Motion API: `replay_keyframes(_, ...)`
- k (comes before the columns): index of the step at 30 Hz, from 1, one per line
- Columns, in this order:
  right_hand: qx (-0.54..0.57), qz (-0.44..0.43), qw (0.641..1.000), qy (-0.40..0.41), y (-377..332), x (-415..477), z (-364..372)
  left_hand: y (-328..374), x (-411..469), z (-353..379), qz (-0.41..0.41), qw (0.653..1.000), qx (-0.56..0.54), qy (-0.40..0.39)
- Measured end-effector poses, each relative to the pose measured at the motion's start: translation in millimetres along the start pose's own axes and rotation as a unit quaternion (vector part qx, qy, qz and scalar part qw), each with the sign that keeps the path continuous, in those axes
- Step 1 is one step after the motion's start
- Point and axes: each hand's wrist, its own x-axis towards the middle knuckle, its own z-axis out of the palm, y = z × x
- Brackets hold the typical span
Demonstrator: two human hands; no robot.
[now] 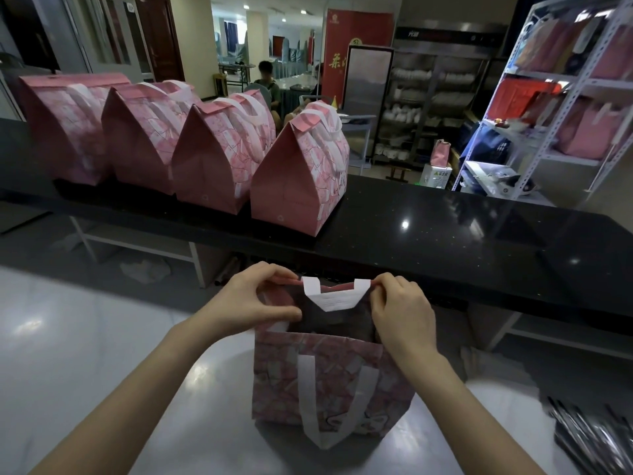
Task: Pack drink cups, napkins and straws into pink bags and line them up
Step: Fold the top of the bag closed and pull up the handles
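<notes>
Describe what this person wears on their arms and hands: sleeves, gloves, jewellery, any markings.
The left hand and right hand are bare: no gloves, and no rings show on the fingers. The left forearm and right forearm are uncovered down to the picture's edge, so no sleeve is in view. No watch, bracelet or markings are visible.

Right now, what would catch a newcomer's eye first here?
Four closed pink bags stand in a row on the black counter, upper left. Front and centre, the left hand and right hand pinch the far rim of an open pink bag on the white table.
</notes>
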Motion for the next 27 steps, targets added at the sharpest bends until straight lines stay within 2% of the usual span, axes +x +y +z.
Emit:
replay_keyframes(3, 0.009, 0.009, 1.000, 0.004, -0.7, 3.4, 3.1, -2.9, -3.5, -5.9, -0.010, 0.994, 0.040, -0.101)
replay_keyframes(5, 0.010, 0.011, 1.000, 0.001, 0.1, 5.0, 3.2, -5.0, -3.7, -6.1, 0.004, 0.988, 0.096, -0.121)
replay_keyframes(12, 0.059, -0.029, 0.995, -0.079, 8.8, 13.1, -9.9, -6.4, 1.0, 9.3, 0.043, 0.993, 0.098, 0.047)
replay_keyframes(17, 0.130, -0.041, 0.966, -0.220, 30.6, 18.1, -22.4, -12.3, 2.4, 18.6, 0.034, 0.993, 0.072, 0.088)
replay_keyframes(22, 0.126, -0.082, 0.935, -0.320, 46.3, 20.7, -35.3, -13.4, 4.2, 19.8, 0.025, 0.993, 0.060, 0.099)
replay_keyframes(24, 0.110, -0.098, 0.932, -0.331, 48.0, 22.8, -38.3, -13.5, 4.1, 20.8, 0.015, 0.993, 0.036, 0.110)
replay_keyframes(27, 0.099, -0.103, 0.948, -0.286, 46.5, 22.2, -33.6, -14.4, 3.6, 23.7, -0.005, 0.992, 0.002, 0.128)
